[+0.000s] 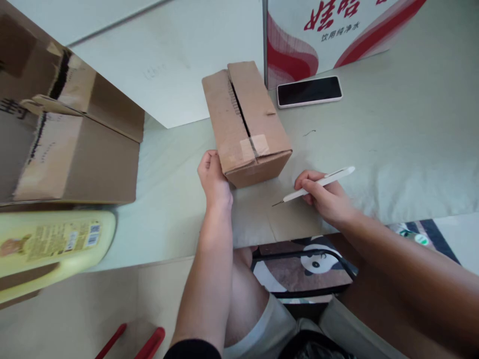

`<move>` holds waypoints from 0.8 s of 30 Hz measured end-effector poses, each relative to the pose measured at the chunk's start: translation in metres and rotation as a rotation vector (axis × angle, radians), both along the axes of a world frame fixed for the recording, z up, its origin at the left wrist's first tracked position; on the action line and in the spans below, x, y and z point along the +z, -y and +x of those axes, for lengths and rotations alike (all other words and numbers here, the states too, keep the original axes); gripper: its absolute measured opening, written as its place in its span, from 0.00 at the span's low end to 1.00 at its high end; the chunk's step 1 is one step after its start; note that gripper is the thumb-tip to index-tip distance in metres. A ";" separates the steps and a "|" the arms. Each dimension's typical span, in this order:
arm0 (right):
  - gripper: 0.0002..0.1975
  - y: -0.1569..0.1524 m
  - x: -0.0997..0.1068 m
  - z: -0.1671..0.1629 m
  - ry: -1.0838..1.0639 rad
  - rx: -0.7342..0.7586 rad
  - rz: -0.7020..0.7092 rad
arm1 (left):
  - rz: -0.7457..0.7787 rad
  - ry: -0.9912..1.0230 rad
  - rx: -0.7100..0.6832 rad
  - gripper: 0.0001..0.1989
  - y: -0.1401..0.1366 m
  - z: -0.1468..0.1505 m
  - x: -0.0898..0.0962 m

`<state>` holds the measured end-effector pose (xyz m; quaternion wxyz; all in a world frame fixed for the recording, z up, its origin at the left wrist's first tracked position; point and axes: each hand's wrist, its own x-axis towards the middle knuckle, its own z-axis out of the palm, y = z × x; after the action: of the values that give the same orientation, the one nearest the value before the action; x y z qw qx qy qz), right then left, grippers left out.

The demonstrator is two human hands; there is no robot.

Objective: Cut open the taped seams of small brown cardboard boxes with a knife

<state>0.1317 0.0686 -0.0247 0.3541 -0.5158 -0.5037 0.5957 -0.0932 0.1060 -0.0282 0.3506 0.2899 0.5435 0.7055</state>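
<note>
While the left hand (pixel 214 177) sets its curled fingers against the near left corner of the box (pixel 258 109), the big things crowd beyond and to the left of them. Past those fingers a white panel (pixel 187 65) stands just behind the box and closes off the far side; beside it, farther right, rises a red-and-white carton (pixel 292 65), with a phone (pixel 310 92) lying flat at its foot. Well left of the left fingers are brown cartons (pixel 105 159), too overlapped to count surely, and nearer the body a yellow bottle (pixel 107 234). Below the left fingers, two red handles (pixel 151 344) show.

One box, one phone, one bottle and one pen-shaped tool (pixel 339 174) are in view. The right hand (pixel 324 197) has its fingers clamped on that tool, its tip just short of the box. Whether the left fingers grip or merely touch cannot be told, as part of them is hidden.

The box is plain cardboard, oblong, its two flaps parted by a dark slit and bridged by clear tape nearest the fingers. The tool is smooth and white with a thin dark tip. Under both hands, the worktop (pixel 392 139) wears pale, wrinkled cloth.
</note>
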 end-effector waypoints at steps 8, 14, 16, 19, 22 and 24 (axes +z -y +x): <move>0.10 0.001 -0.002 0.000 -0.021 -0.019 -0.020 | -0.005 -0.007 0.004 0.10 0.000 0.001 0.001; 0.11 0.000 -0.003 0.000 -0.039 -0.020 -0.018 | -0.013 0.003 0.001 0.10 0.000 0.001 -0.001; 0.11 0.000 -0.003 0.000 -0.050 -0.020 -0.031 | -0.015 0.002 -0.001 0.10 -0.001 0.001 -0.001; 0.11 -0.001 -0.003 0.000 -0.048 -0.017 -0.031 | -0.020 -0.002 -0.007 0.10 -0.001 0.001 0.000; 0.11 0.000 -0.003 0.000 -0.040 -0.012 -0.026 | -0.021 0.002 -0.001 0.10 -0.001 0.002 0.002; 0.11 0.000 -0.003 0.000 -0.040 -0.011 -0.032 | -0.022 0.003 0.004 0.10 -0.001 0.002 0.002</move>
<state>0.1312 0.0686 -0.0274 0.3592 -0.5123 -0.4841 0.6117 -0.0914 0.1066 -0.0260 0.3531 0.2840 0.5512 0.7006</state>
